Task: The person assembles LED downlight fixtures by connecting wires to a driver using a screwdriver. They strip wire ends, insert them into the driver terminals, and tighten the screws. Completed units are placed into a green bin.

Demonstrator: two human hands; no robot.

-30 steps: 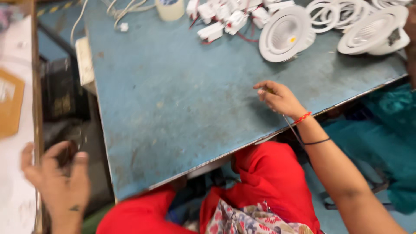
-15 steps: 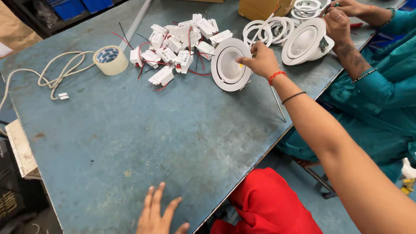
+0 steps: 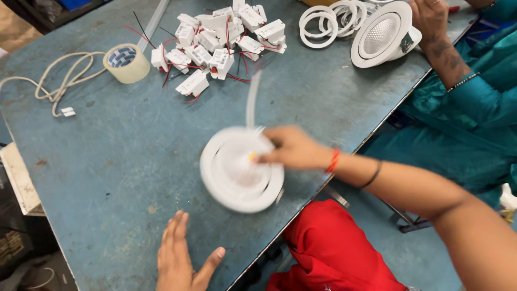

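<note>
- Right hand [image 3: 295, 150] fingers [image 3: 267, 157] are pinched on the inner rim of a white round downlight housing [image 3: 239, 170], thumb and forefinger clamped at its centre opening.
- Half a second ago that same hand was up at the far edge of the bench [image 3: 124, 161], touching a housing beside the heap of drivers. Now the housing is well toward the near edge, in front of the person. It is motion-blurred, so it is still travelling or just landing.
- A white lead [image 3: 252, 99] trails from the housing back toward the heap, also blurred.
- Left hand [image 3: 180, 258] lies flat on the bench at the near edge, fingers together and extended, holding nothing. It sits just beside the housing, not touching. It has shifted slightly right since the earlier frame.
- My read: the pick from the stock area is done and the part is at the working position. The left hand looks set to steady it.
- Unchanged: heap of small white driver boxes with red and black wires [image 3: 215, 40], roll of tape [image 3: 126, 62], coiled white cable [image 3: 59, 86] at far left, stack of white trim rings [image 3: 328, 19].
- A co-worker's hand [image 3: 431, 21] at far right rests on a second downlight housing [image 3: 382, 35]; teal sleeve, separate job.
</note>
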